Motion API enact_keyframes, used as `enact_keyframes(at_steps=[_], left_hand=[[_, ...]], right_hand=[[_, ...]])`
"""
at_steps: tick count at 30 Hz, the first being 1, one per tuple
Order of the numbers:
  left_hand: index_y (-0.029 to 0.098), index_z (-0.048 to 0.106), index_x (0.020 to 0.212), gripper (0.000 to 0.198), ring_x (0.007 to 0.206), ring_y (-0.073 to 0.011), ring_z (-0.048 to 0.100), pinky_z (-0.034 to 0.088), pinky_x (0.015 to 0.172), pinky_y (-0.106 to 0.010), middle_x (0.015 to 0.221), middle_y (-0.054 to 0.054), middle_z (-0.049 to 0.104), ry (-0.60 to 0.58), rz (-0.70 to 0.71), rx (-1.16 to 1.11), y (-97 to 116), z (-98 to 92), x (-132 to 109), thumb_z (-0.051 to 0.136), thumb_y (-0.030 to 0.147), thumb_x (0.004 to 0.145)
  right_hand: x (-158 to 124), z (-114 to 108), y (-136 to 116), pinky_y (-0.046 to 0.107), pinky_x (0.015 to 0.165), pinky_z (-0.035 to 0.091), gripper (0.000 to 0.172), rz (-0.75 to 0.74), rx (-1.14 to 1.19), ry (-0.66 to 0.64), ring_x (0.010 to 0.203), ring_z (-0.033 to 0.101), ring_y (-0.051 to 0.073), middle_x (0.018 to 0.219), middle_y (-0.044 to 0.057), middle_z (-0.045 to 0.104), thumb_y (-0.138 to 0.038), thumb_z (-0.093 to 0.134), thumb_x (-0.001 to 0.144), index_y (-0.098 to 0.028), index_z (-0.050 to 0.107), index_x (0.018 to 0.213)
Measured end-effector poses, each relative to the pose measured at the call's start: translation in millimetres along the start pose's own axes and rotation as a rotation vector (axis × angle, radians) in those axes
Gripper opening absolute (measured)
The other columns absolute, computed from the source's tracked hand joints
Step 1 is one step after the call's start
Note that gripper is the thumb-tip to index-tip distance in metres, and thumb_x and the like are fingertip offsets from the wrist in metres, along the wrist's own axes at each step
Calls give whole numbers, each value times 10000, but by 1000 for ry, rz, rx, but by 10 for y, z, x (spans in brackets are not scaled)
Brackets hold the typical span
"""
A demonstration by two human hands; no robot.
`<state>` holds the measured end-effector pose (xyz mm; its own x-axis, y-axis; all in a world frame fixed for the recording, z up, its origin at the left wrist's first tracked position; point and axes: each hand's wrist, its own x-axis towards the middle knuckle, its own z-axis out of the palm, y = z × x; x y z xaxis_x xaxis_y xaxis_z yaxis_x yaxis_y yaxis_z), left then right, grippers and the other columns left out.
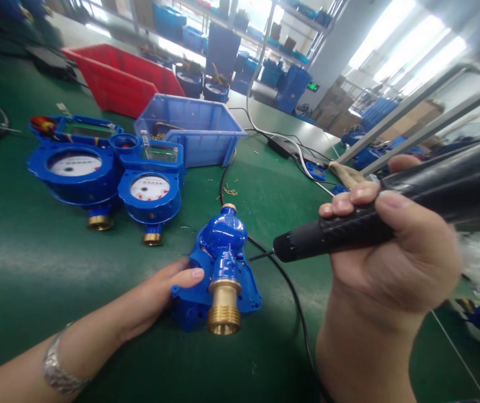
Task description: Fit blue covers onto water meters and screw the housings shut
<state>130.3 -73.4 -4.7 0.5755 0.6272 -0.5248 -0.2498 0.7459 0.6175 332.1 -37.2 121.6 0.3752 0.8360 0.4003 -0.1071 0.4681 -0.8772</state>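
A blue water meter (224,235) with brass threaded ends lies face down on the green table in front of me. My left hand (166,291) grips its left side, thumb on top of the blue housing and the other fingers hidden behind it. My right hand (395,252) is wrapped round a black electric screwdriver (349,229). Its thin bit points left and stops near the right side of the meter's body; I cannot tell whether it touches. Two more blue meters, a larger one (74,165) and a smaller one (150,188), stand face up at the left.
Behind the meters sit a blue bin (210,146) holding small brass-coloured parts and a red bin (118,84). Loose screws (230,191) lie on the green table (97,291). A black cable (294,291) runs past the meter's right side. Metal rails (416,117) rise at right.
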Motion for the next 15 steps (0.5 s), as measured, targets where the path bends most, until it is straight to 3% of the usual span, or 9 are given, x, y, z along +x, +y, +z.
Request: enact_keyframes(at_steps=[8, 15], left_hand=[[136, 483, 1232, 604, 1105, -339, 559, 390, 992, -461, 1233, -154, 587, -4, 7, -9, -3, 13, -6, 639, 433, 730], [130, 508, 1192, 603, 1050, -330, 590, 430, 941, -431, 1173, -145, 626, 25, 20, -5, -9, 35, 8, 666, 437, 697]], right_hand=[[15, 89, 142, 262, 532, 452, 249, 68, -57, -123, 520, 526, 105, 599, -62, 527, -136, 571, 627, -218, 503, 852], [-20, 150, 436, 260, 526, 467, 345, 271, -59, -231, 490, 564, 119, 577, -65, 578, -127, 619, 593, -168, 504, 916]])
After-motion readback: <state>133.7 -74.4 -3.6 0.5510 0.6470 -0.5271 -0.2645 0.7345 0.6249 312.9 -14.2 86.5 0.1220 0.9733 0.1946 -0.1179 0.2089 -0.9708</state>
